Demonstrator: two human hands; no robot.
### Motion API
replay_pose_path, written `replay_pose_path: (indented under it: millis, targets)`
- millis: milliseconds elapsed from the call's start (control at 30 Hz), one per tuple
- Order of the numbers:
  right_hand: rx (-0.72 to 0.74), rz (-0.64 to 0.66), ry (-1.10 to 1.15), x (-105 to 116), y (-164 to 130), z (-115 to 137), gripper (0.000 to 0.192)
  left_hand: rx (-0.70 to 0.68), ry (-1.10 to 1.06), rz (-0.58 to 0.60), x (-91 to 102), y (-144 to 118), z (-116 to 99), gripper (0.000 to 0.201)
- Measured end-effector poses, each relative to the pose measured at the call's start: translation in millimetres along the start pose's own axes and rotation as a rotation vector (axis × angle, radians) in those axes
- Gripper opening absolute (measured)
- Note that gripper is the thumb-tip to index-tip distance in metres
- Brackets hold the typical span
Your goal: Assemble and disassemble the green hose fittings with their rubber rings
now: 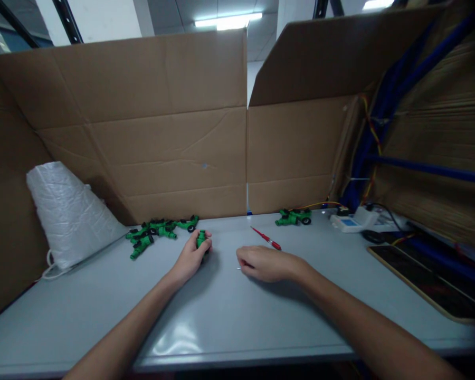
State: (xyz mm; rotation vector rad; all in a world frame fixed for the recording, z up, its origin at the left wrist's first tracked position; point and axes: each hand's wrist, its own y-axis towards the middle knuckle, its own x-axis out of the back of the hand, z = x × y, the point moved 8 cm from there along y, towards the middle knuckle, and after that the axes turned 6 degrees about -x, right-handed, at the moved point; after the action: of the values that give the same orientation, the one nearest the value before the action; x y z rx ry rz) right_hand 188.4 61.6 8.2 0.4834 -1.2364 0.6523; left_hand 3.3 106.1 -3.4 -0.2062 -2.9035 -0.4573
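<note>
My left hand (192,258) is closed around a small green toy part (201,239) that rests on the grey table (221,316). My right hand (265,264) lies knuckles up on the table to the right, fingers curled; a tiny pale item shows at its fingertips, too small to identify. A red-handled screwdriver (266,238) lies just behind my right hand. A pile of several green toy vehicles with black wheels (158,232) sits behind and left of my left hand. One more green toy vehicle (294,217) stands at the back right.
A white woven bag (69,214) leans at the back left. Cardboard walls (174,132) enclose the table's rear and sides. At the right are a white device (354,221), cables, blue bars and a dark flat tray (427,279).
</note>
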Motion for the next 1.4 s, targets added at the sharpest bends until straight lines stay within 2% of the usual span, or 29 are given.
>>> replay_pose_path:
  millis: [200,367,533,667,733,867,967,1033,1100,1233,1400]
  targets:
    - [-0.016,-0.066,-0.066,-2.4,1.9,0.5,0.017,-0.003,-0.006,0.003,0.2,0.6,-1.3,0.040]
    - [-0.087,-0.162,0.059,4.5,4.0,-5.1,0.018,0.007,-0.030,-0.002,0.0,-0.6,-2.4,0.039]
    - [-0.050,-0.193,0.162,4.9,6.6,-6.9,0.009,0.004,-0.033,0.008,-1.0,-0.5,-1.4,0.038]
    - [-0.038,-0.220,0.092,4.3,7.8,0.5,0.012,0.010,-0.035,0.009,-1.7,0.6,-0.9,0.038]
    - [-0.078,-0.231,0.047,3.2,8.6,4.7,0.011,0.008,-0.040,-0.001,-1.4,0.8,-1.4,0.039]
    - [-0.155,-0.209,-0.024,-4.2,10.1,13.9,0.024,0.003,-0.039,-0.011,-0.9,0.4,-2.0,0.039]
    - [-0.084,-0.212,-0.022,-5.5,10.0,21.7,0.007,-0.001,-0.037,-0.001,-1.4,-0.1,-2.3,0.038]
    - [-0.007,-0.212,0.016,-3.5,9.0,24.2,0.017,-0.007,-0.034,0.000,-1.2,-0.2,-3.2,0.038]
    - [0.016,-0.215,0.040,-0.1,7.9,21.3,0.021,-0.003,-0.035,0.002,-1.3,-0.1,-3.8,0.038]
    - [-0.081,-0.229,-0.027,5.7,7.4,7.0,0.007,0.010,-0.030,-0.005,-0.7,-0.1,-7.1,0.039]
    - [-0.112,-0.191,-0.088,1.4,9.9,-4.2,0.007,0.009,-0.002,-0.013,-0.2,-1.9,-15.6,0.040]
